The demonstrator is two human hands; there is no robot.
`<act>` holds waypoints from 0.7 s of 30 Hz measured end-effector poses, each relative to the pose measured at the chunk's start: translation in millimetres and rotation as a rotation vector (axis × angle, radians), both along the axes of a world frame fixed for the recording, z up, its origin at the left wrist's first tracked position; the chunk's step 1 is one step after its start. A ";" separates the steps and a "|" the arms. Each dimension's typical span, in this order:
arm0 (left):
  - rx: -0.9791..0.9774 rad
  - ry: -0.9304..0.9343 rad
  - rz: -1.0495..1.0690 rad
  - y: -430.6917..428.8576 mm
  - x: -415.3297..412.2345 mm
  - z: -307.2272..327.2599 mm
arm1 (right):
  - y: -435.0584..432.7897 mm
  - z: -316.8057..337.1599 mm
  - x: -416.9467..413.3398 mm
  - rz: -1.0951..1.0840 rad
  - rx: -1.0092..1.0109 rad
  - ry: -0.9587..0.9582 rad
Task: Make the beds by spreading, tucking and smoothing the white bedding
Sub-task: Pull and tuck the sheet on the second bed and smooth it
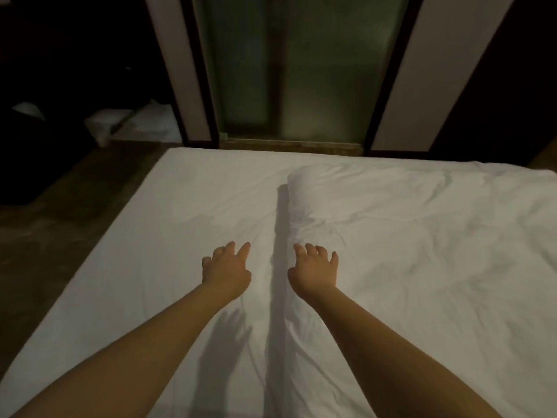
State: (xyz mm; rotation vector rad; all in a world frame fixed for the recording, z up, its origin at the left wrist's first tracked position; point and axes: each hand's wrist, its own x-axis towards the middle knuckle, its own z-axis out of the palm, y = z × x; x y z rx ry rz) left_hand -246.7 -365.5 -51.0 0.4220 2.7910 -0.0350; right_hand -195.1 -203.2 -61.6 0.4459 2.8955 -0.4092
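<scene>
Dimly lit bedroom, with a frosted glass door (295,70) standing beyond the far edge of the bed and dark floor (60,206) showing along the left edge. White bottom sheet (180,206) is lying flat over the left half of the bed. White duvet (422,236) is covering the right half, creased. Its rolled edge (297,206) is running lengthwise down the middle, from near edge to far edge. Left hand (226,268) is reaching out above the bare sheet, fingers spread and loosely bent, gripping nothing. Right hand (313,271) is reaching out likewise, empty, over the rolled edge; contact cannot be confirmed. Assessment: the roll is lying between the hands, nearer the right, so spreading the duvet is likely calling for a pull leftward, across its long axis.
</scene>
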 end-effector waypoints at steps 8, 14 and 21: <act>0.061 -0.019 -0.079 84.1 -62.3 -32.1 | 75.3 -2.2 -40.5 -0.059 0.102 -0.032; -0.040 -0.072 -0.112 138.3 -127.9 -62.6 | 141.0 -30.9 -129.9 0.003 0.137 -0.045; -0.012 -0.006 -0.027 190.2 -241.3 -109.5 | 183.6 -86.5 -224.8 0.063 0.119 -0.028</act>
